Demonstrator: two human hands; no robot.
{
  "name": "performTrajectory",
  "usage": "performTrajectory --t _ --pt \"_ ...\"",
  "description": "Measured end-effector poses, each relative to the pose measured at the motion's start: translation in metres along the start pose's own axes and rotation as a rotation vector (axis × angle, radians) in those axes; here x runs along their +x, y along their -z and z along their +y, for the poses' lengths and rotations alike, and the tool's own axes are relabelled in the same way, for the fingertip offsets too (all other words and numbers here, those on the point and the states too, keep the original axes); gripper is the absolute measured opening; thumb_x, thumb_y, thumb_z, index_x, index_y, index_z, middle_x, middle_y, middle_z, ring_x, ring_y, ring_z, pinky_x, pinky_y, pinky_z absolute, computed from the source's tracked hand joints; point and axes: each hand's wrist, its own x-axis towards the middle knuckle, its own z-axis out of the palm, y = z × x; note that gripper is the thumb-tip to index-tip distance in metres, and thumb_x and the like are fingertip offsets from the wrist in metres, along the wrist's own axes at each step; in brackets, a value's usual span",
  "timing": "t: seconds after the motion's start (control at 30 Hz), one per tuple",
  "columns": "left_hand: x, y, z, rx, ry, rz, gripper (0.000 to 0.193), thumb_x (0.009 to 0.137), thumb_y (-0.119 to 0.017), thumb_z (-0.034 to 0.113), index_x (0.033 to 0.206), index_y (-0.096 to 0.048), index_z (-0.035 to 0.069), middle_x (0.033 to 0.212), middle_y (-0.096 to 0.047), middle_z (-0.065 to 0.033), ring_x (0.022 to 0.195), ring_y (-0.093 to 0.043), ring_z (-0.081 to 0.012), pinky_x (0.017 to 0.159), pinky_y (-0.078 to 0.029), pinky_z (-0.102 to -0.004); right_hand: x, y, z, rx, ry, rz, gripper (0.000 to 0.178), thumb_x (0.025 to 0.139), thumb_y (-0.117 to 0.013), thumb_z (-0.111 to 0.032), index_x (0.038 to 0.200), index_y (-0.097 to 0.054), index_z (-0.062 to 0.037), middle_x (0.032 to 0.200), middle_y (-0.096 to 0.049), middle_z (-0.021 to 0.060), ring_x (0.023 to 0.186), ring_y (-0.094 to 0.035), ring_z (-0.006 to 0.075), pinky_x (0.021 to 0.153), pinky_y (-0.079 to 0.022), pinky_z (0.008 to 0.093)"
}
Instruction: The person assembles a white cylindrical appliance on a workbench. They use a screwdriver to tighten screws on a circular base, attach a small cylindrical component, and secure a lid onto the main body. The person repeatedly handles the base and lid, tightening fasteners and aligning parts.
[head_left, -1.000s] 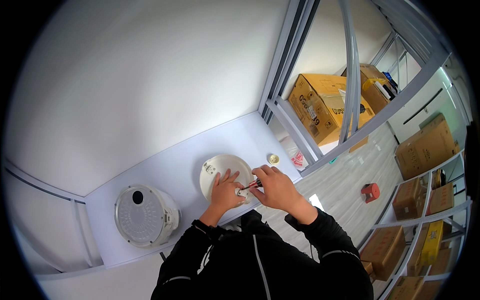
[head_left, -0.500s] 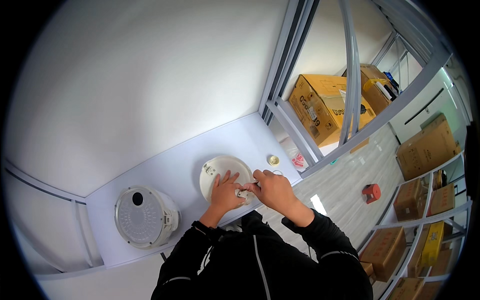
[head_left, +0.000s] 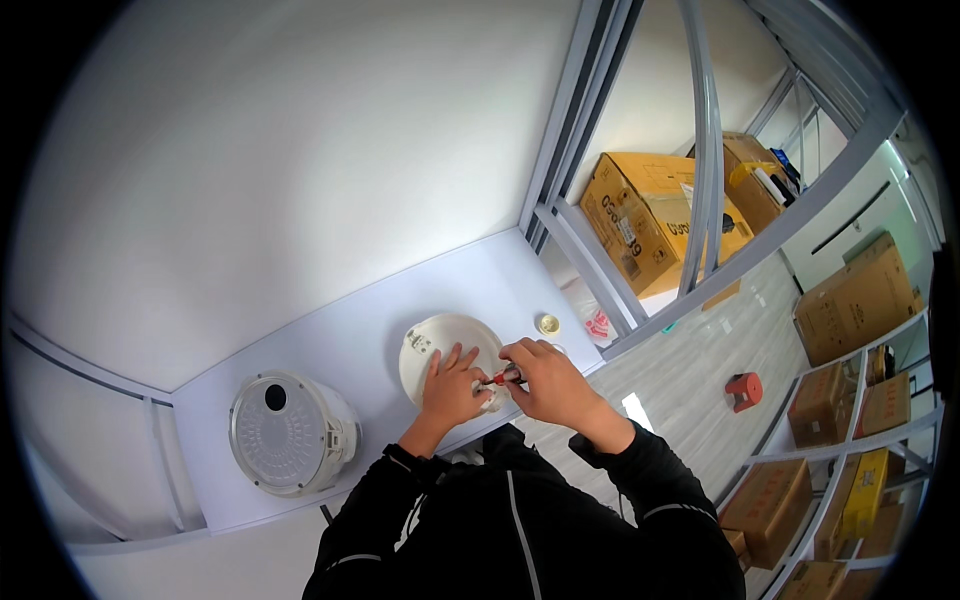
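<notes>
My left hand (head_left: 452,388) rests on a round white plastic cover (head_left: 437,332), its fingers spread over the inner surface and its thumb beside a small fitting at the near edge. My right hand (head_left: 556,385) is closed on a small screwdriver (head_left: 512,375) with red and dark parts. The tool's tip points left, at the near right rim of the cover next to my left thumb. My fingers partly hide the spot where it meets the cover. To the left stands a white round appliance (head_left: 292,437) with a grey disc top and a black circle.
On the pale table (head_left: 480,265), a small yellowish roll or tub (head_left: 548,324) lies right of the cover. Grey metal framing (head_left: 600,265) borders the table's right end. Beyond are a yellow carton (head_left: 650,215), a red stool-like object (head_left: 743,391) on the floor, and shelves of boxes (head_left: 768,505).
My right hand has turned and shifted slightly, and the red part of the screwdriver now shows between the hands. My left hand stays almost in place on the cover.
</notes>
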Motion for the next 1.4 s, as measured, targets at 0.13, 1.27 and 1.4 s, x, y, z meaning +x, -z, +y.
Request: performTrajectory --t 0.13,1.27,1.4 --pt "0.0 -0.005 -0.003 0.027 -0.012 0.033 0.018 0.086 -0.079 0.035 0.099 -0.081 0.022 0.158 -0.056 -0.0042 0.156 -0.036 -0.0298 0.13 -0.015 -0.056 0.002 -0.001 -0.005 0.001 -0.007 0.044 0.041 0.084 -0.081 -0.016 0.119 -0.064 -0.0037 0.105 -0.068 0.0132 0.093 -0.07 0.0381 0.078 -0.058 0.0444" --pt "0.007 0.008 -0.006 -0.034 -0.018 -0.08 0.018 0.076 -0.083 0.033 0.09 -0.084 0.021 0.143 -0.068 0.0033 0.154 -0.04 -0.0295 0.129 -0.011 -0.0604 -0.012 -0.001 0.006 -0.036 -0.152 -0.063 0.036 0.084 -0.076 -0.008 0.118 -0.062 -0.0047 0.114 -0.065 0.0137 0.092 -0.069 0.039 0.078 -0.057 0.0455" --pt "0.004 0.005 -0.007 -0.07 -0.024 -0.038 0.02 0.074 -0.084 0.033 0.089 -0.081 0.019 0.143 -0.068 0.0035 0.154 -0.04 -0.0295 0.13 -0.011 -0.0583 -0.009 -0.002 0.006 0.041 0.103 0.148 0.039 0.086 -0.082 -0.021 0.117 -0.063 -0.0054 0.111 -0.067 0.0122 0.083 -0.07 0.0396 0.073 -0.057 0.0463"
